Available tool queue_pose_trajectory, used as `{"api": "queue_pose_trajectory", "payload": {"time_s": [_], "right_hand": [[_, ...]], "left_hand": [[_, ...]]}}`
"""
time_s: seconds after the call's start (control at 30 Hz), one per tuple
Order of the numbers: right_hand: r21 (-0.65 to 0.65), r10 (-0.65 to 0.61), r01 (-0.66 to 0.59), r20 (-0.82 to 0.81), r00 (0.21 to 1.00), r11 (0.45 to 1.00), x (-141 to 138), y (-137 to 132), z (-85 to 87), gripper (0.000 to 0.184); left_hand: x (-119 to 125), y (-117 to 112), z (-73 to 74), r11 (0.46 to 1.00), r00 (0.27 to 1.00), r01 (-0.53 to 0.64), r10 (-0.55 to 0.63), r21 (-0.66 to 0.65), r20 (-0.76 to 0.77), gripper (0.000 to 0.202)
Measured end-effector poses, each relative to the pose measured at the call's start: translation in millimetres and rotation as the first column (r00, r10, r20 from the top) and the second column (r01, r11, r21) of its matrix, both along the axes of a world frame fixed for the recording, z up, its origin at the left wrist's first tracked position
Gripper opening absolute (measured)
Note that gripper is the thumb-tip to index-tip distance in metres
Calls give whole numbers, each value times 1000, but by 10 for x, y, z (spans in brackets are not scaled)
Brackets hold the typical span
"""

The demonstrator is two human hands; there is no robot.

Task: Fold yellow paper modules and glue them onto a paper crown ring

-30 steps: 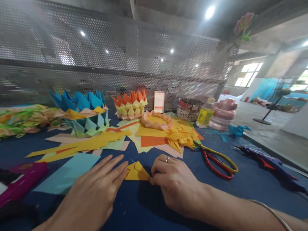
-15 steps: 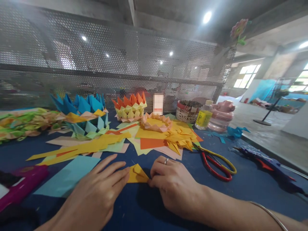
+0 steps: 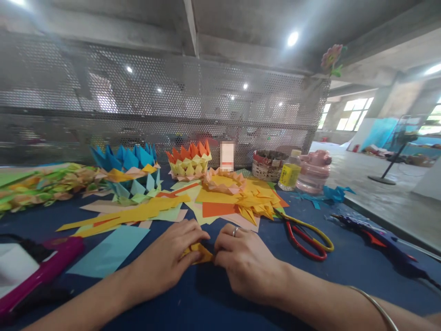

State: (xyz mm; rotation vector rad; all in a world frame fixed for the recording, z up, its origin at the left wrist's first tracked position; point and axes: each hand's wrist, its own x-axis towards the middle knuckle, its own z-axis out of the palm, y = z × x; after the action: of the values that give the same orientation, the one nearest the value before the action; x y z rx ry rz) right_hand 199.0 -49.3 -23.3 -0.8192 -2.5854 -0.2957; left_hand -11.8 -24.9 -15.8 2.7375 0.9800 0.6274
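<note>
1. Round woven basket is sitting at the back by the perforated metal screen; contents not showing from this angle.
2. Just right of it, a small clear plastic bottle w/ yellow label is standing upright, cap on. Beside that is a pink lidded plastic jug, lid on, insides hidden.
3. Orange-and-yellow spiky paper bowl is standing left of the basket, nothing showing inside. A blue spiky paper bowl is sitting further left, yellow & pink paper bits lying against its front.
4. Left hand is resting on the dark blue tabletop, fingers curled & close together, tips pressing over the left part of the small folded yellow paper piece.
5. Right hand, ring on one finger, is curling in from the other side; thumb & fingertips are clamping the piece's right corner.
6. The piece is lying btw both hands on the tabletop, mostly covered, only its middle strip showing.
7. Red-and-yellow-handled scissors are lying right of the right hand, apart from it. A light blue paper sheet is lying just left of the left hand.
</note>
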Motion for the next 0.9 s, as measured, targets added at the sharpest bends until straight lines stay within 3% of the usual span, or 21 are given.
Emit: {"api": "queue_pose_trajectory", "payload": {"time_s": [0.13,0.27,0.43,0.6,0.77,0.9], "right_hand": [[-20,-32,33,47,998,999,-11,-13,36,17],[-70,-61,66,63,996,995,-32,-47,64,22],[-93,-42,51,95,995,994,-39,-61,64,20],[-41,-68,70,32,997,997,-35,-39,75,20],[-116,-279,259,-202,939,959,-44,-25,159,19],[-282,-383,309,-263,886,908,-58,1,195,17]], "left_hand": [[1,-43,89,993,998,-54,49,-104,-47,11],[6,-67,151,963,992,-105,84,-250,-91,13],[28,-95,153,857,991,-40,99,-513,88,13],[9,-7,47,806,962,42,126,-590,241,28],[-62,142,21,844,859,-8,280,-536,428,48],[-46,157,131,797,732,36,390,-603,559,43]]}}
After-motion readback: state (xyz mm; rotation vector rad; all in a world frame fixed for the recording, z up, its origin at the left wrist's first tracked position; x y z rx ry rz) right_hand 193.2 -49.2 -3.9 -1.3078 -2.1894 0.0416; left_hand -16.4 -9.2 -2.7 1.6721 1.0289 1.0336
